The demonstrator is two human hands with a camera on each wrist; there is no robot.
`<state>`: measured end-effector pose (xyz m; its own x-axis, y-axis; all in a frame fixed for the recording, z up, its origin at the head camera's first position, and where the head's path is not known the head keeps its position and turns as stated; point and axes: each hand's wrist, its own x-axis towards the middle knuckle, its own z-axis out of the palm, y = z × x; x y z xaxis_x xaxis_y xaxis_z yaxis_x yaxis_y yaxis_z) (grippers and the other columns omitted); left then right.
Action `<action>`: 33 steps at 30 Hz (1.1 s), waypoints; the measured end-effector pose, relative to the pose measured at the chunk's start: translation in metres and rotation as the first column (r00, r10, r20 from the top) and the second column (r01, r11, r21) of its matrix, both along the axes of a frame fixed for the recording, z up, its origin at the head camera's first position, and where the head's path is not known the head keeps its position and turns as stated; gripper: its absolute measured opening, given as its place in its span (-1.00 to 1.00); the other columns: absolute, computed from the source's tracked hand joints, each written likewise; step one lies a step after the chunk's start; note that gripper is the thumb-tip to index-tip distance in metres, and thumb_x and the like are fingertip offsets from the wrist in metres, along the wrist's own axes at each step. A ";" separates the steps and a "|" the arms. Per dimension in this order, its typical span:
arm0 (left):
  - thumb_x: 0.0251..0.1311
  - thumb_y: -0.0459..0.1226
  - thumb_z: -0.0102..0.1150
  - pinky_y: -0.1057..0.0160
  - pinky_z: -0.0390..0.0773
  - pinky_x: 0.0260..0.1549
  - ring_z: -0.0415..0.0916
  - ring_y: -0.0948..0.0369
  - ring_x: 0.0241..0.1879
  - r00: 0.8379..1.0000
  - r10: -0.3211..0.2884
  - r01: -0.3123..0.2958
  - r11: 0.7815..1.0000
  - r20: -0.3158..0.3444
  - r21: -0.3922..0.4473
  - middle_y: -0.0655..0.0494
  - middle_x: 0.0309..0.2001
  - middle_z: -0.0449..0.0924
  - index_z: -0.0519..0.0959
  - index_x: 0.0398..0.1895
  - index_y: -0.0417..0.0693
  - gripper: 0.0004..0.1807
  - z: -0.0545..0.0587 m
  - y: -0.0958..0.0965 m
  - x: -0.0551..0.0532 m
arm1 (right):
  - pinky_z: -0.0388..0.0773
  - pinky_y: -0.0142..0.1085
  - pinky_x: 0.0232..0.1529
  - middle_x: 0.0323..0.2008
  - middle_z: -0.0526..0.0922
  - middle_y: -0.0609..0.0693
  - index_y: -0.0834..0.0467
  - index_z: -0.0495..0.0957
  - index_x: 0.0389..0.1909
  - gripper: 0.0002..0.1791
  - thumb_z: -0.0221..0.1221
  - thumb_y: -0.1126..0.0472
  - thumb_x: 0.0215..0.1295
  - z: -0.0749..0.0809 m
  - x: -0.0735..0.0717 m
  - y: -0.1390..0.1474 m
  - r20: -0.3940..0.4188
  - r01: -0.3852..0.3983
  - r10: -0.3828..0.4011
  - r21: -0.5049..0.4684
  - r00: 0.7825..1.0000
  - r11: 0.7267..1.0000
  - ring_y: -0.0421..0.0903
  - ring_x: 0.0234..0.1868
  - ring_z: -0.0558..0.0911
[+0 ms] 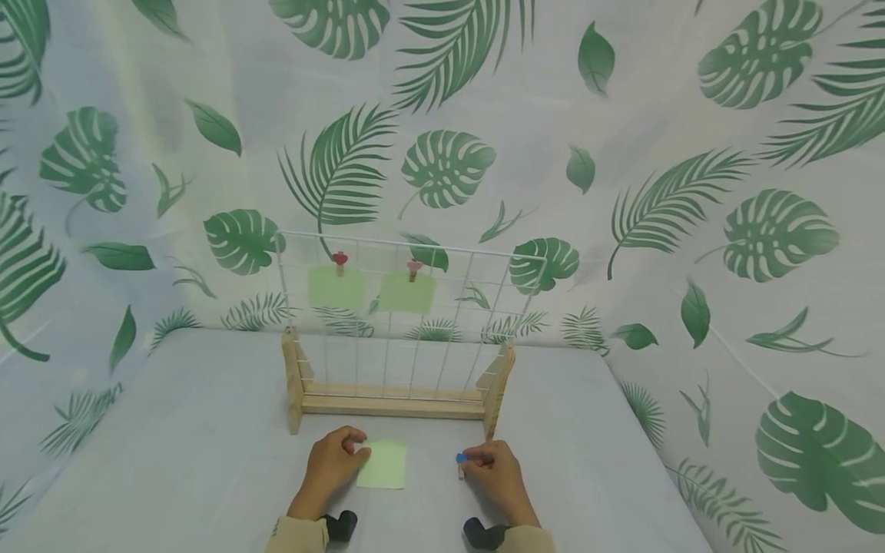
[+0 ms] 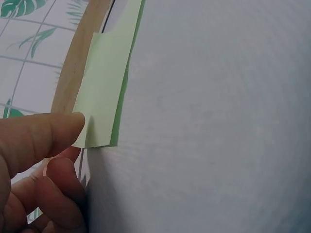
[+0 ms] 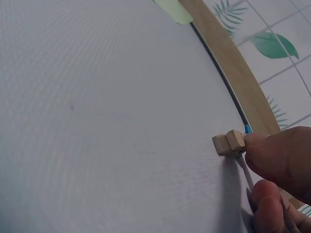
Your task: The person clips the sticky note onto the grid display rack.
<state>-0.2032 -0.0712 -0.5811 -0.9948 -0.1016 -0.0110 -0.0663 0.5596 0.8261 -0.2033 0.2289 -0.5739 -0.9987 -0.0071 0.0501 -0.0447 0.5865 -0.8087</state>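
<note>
My left hand (image 1: pixel 333 463) pinches the left edge of a pale green paper note (image 1: pixel 386 465), its thumb on top and the other fingers curled behind. In the left wrist view a small crease shows in the note (image 2: pixel 104 87) beside the thumb. A small wooden clothespin (image 1: pixel 461 470) with a blue top is gripped between thumb and fingers of my right hand (image 1: pixel 499 474). Its two wooden ends (image 3: pixel 229 142) point away from the thumb in the right wrist view. Bare table lies between the note and the clothespin.
Behind the hands stands a white wire grid (image 1: pixel 470 307) in a wooden stand (image 1: pixel 394 405). Two green notes (image 1: pixel 336 289) hang on it from clothespins with red (image 1: pixel 339 259) and pink (image 1: pixel 415 266) tops. A leaf-patterned sheet (image 1: pixel 643 115) surrounds the white table (image 1: pixel 207 430).
</note>
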 end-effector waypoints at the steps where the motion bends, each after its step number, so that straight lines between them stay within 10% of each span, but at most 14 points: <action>1: 0.22 -0.35 0.48 0.19 0.36 -0.35 0.34 0.19 -0.41 1.000 0.000 0.000 1.000 -0.001 -0.002 0.16 -0.44 0.44 0.74 -0.11 -0.23 -0.80 0.000 0.000 0.000 | 0.53 -0.46 -0.30 -0.22 0.53 0.02 0.35 0.79 -0.20 -0.84 0.50 0.42 0.21 -0.001 0.000 0.000 0.000 -0.001 0.001 -0.001 1.000 1.000 -0.20 -0.28 0.52; 14: 0.24 -0.36 0.41 0.17 0.38 -0.34 0.37 0.21 -0.41 0.998 -0.008 0.009 1.000 -0.062 0.009 0.21 -0.45 0.47 0.72 -0.28 -0.15 -0.95 -0.002 -0.002 0.003 | 0.52 -0.46 -0.32 -0.35 0.71 -0.04 0.38 0.66 -0.17 -0.83 0.41 0.41 0.28 -0.015 0.001 0.013 -0.034 -0.147 0.143 -0.219 0.989 0.965 -0.29 -0.38 0.56; 23: 0.23 -0.36 0.41 0.19 0.39 -0.34 0.38 0.23 -0.41 0.997 -0.002 0.004 1.000 -0.072 0.024 0.21 -0.45 0.48 0.71 -0.30 -0.15 -0.95 -0.001 -0.003 0.004 | 0.66 -0.46 -0.06 0.01 0.75 0.33 0.52 0.61 0.19 -0.65 0.27 0.38 0.52 -0.003 0.003 0.020 0.063 -0.160 0.189 -0.313 0.980 0.936 -0.35 -0.13 0.67; 33: 0.28 -0.32 0.37 0.07 0.59 -0.15 0.61 0.19 -0.26 1.000 -0.021 0.022 0.998 -0.016 0.053 0.18 -0.32 0.68 0.71 -0.25 -0.10 -0.96 0.001 -0.004 -0.001 | 0.71 -0.38 -0.04 -0.08 0.75 0.31 0.60 0.56 0.15 -0.63 0.28 0.37 0.52 0.023 0.006 0.017 0.071 -0.159 0.207 -0.422 0.976 0.893 -0.25 -0.17 0.72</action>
<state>-0.2043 -0.0757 -0.5806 -0.9968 -0.0801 -0.0001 -0.0416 0.5164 0.8553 -0.1975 0.2461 -0.5505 -0.9809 -0.1932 -0.0227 -0.0148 0.1903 -0.9816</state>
